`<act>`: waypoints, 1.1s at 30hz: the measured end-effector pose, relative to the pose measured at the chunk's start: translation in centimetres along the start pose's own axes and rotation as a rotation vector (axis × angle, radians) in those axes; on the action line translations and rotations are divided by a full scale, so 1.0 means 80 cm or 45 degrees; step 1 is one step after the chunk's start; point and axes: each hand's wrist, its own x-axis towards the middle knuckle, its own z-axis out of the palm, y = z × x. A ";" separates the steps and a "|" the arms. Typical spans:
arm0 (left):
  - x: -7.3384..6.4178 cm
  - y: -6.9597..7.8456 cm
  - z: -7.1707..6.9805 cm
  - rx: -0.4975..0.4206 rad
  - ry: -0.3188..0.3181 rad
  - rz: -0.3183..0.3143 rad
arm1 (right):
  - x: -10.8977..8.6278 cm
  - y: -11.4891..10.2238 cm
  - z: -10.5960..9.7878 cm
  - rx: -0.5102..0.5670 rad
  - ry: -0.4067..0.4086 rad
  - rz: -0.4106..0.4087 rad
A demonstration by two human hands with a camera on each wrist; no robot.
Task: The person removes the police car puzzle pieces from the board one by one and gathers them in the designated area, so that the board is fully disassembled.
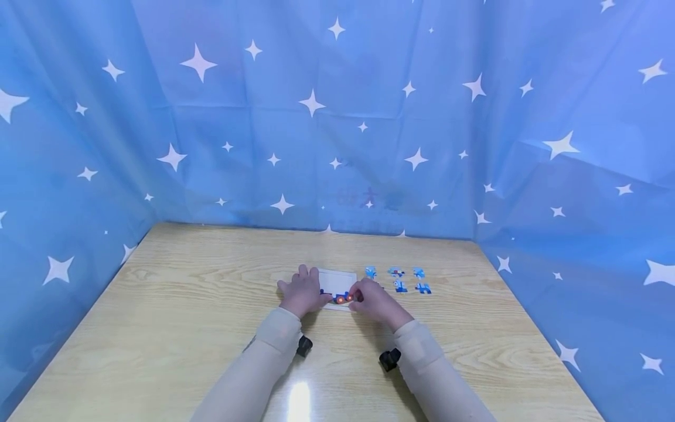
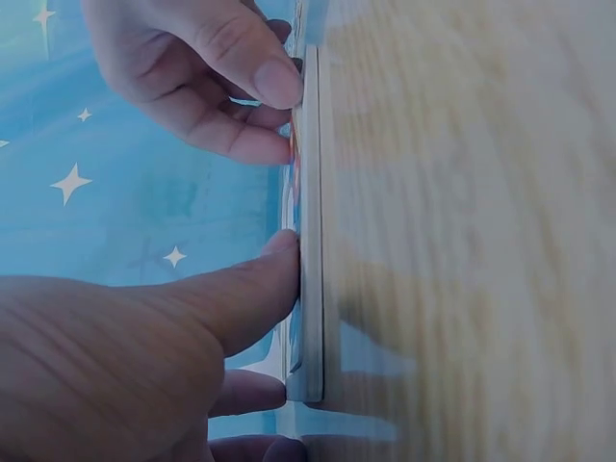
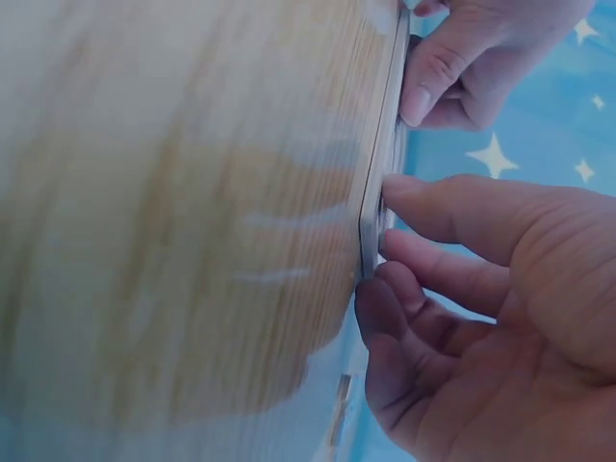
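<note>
A white puzzle tray [image 1: 337, 280] lies on the table with a few joined jigsaw pieces [image 1: 341, 298] along its near side, showing an orange-wheeled blue vehicle. My left hand [image 1: 302, 293] rests over the tray's left edge, fingers spread. Its thumb [image 2: 265, 289] touches the tray's near part. At the right near corner, my right hand [image 1: 375, 302] pinches a puzzle piece between thumb and forefinger, low against the tray; the fingers mostly hide it. In the right wrist view, the other fingers [image 3: 385, 308] of my right hand curl beside the tray's edge [image 3: 371, 217].
Several loose blue puzzle pieces [image 1: 401, 286] lie in two rows right of the tray, one partly behind my right hand. The wooden table [image 1: 211, 269] meets a blue star-patterned curtain [image 1: 316, 146] at its back and sides.
</note>
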 end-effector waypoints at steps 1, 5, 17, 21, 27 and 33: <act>0.000 0.000 0.000 -0.003 0.001 0.001 | 0.000 0.000 0.001 -0.010 0.004 0.000; 0.000 0.001 0.001 -0.010 0.006 0.001 | -0.002 -0.001 0.002 -0.036 0.027 -0.014; 0.003 -0.007 -0.004 -0.044 -0.043 0.033 | -0.005 -0.002 0.005 -0.118 0.037 -0.012; 0.004 -0.021 -0.017 -0.101 -0.155 0.114 | -0.005 -0.002 0.005 -0.106 0.033 -0.012; 0.004 -0.027 -0.020 -0.101 -0.215 0.159 | -0.006 0.001 0.004 -0.062 0.037 -0.008; 0.003 -0.028 -0.020 -0.106 -0.200 0.155 | -0.006 0.006 0.001 -0.034 0.032 -0.019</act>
